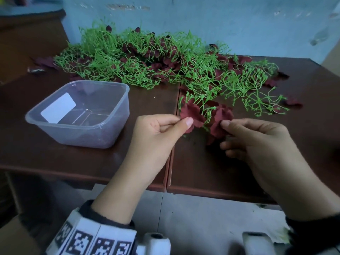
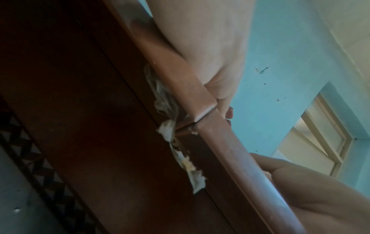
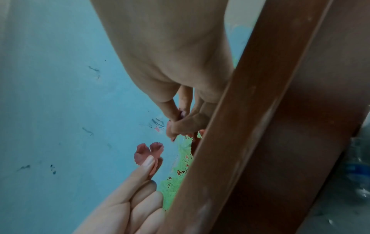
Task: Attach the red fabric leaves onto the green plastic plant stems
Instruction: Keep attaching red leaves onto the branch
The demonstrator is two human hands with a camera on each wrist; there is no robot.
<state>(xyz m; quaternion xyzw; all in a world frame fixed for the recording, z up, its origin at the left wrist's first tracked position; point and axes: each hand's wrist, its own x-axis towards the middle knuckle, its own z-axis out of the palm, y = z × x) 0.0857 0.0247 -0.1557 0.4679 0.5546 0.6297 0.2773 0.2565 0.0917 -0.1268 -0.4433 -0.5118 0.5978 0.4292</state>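
My left hand (image 1: 181, 122) pinches a dark red fabric leaf (image 1: 192, 112) between thumb and forefinger above the brown table (image 1: 150, 105). My right hand (image 1: 225, 126) pinches another red leaf (image 1: 219, 119). A thin green plastic stem (image 1: 207, 112) with small tips curls between the two leaves. In the right wrist view the left hand's leaf (image 3: 149, 152) shows past the table edge, and my right hand (image 3: 178, 121) pinches its leaf. In the left wrist view the table edge (image 2: 200, 95) hides the fingers and the leaf.
A big tangle of green stems (image 1: 147, 57) mixed with red leaves covers the back of the table against the blue wall. A clear plastic tub (image 1: 81, 111) stands at the left. Loose red leaves (image 1: 292, 102) lie at the right.
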